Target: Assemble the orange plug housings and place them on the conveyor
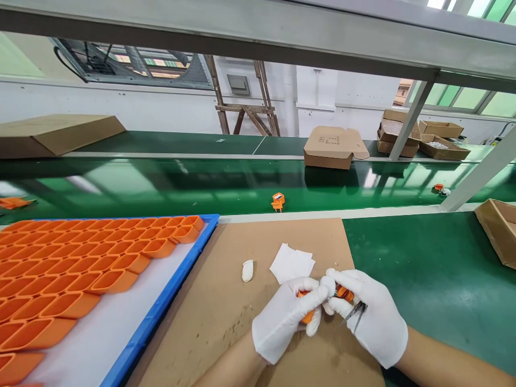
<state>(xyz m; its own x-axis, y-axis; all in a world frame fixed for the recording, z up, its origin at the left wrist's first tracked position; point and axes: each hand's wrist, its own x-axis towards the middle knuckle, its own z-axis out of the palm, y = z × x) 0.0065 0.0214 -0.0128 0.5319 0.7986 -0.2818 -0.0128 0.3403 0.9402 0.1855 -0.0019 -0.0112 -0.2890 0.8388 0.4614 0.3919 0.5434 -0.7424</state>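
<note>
My left hand [288,317], in a white glove, is closed around a small orange plastic piece [307,309]. A small round white piece [328,286] sits at the fingertips where both hands meet. My right hand [368,312], also gloved, is closed with a dark two-pronged metal tool [358,310], like tweezers, across its fingers. A shiny dark-orange part [344,293] shows between its thumb and fingers; its exact kind is unclear. Beyond the hands, white paper sheets [291,263] and a small white fingertip-shaped piece [248,271] lie on the cardboard sheet [226,322].
At left, a blue-edged tray [161,312] bears rows of orange sleeves [115,280]. An orange plug [278,201] stands on the green belt [226,185] ahead. Cardboard boxes [332,145] sit on the far ledge, and another box [500,228] at right. A metal post [479,166] rises there.
</note>
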